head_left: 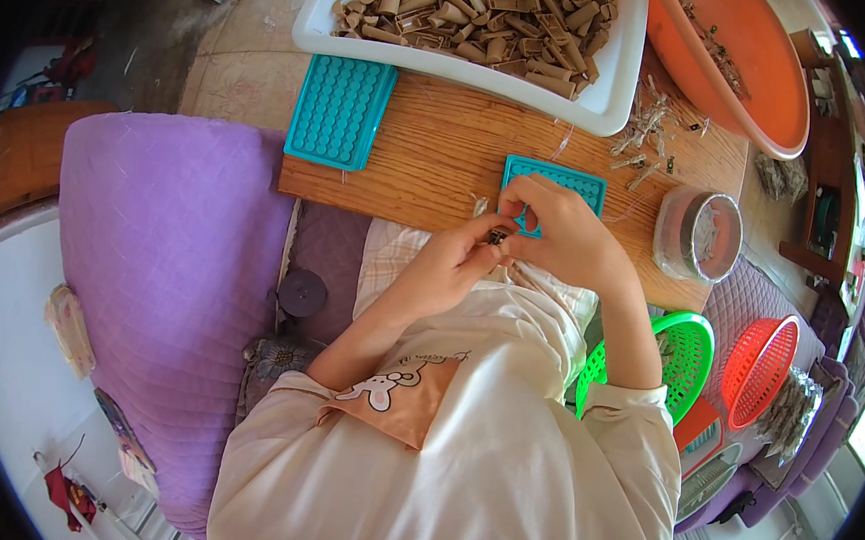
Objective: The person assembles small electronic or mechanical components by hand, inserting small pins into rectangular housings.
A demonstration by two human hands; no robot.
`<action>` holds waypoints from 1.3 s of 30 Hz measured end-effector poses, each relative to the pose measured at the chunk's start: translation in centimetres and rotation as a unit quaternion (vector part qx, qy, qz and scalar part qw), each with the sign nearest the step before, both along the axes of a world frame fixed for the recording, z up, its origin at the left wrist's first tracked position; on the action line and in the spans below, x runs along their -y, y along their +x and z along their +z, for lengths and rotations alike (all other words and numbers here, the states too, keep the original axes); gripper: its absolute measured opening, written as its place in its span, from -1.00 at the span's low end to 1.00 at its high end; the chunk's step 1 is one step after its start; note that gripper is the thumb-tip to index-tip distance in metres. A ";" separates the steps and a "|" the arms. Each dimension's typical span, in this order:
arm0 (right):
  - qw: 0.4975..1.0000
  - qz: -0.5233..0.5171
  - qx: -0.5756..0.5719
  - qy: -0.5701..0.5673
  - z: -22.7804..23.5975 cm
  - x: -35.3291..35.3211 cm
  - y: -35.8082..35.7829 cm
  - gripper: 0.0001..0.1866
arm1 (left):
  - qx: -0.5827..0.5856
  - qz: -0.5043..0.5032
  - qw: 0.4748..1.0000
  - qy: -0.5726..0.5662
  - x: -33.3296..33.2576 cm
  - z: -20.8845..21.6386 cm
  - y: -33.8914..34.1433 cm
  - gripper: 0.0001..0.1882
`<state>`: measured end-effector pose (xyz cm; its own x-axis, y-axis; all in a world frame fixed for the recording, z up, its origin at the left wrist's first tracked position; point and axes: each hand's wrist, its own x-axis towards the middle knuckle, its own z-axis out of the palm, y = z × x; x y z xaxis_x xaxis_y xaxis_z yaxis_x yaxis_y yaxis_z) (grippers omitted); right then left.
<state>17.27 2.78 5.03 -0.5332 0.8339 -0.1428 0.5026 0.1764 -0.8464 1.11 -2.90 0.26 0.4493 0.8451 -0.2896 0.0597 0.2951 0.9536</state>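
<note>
Over my lap, by the near edge of the wooden table, my two hands meet around a small dark part point(497, 237) with pale strands; its exact kind is too small to tell. My left hand point(461, 257) pinches it from the left between thumb and fingertips. From the other side my right hand point(561, 229) comes in with bent fingers, its tips close against the same part. Beneath the right hand lies a teal tray point(584, 185) with rows of round cups, partly covered by that hand. A second teal tray point(338, 113) rests at the table's left end.
A white bin point(625, 93) of brown plastic pieces stands at the back of the table point(431, 150). Right of it are an orange basin point(766, 93), loose bundled strands point(643, 124) and a clear round tub point(671, 232). Green point(692, 358) and red point(762, 368) baskets sit at right.
</note>
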 end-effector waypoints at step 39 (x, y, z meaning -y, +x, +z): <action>0.878 -0.259 -0.392 -0.095 1.5 -2.2 4.1 -0.76 | 0.303 0.195 0.923 -0.138 -4.3 3.0 2.7 -0.66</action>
<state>21.35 4.99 6.55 -0.0855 0.9943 -0.0639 -0.2757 -0.0852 -0.9575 3.79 1.43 3.22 0.2768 0.9084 -0.3132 -0.6217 0.4179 0.6624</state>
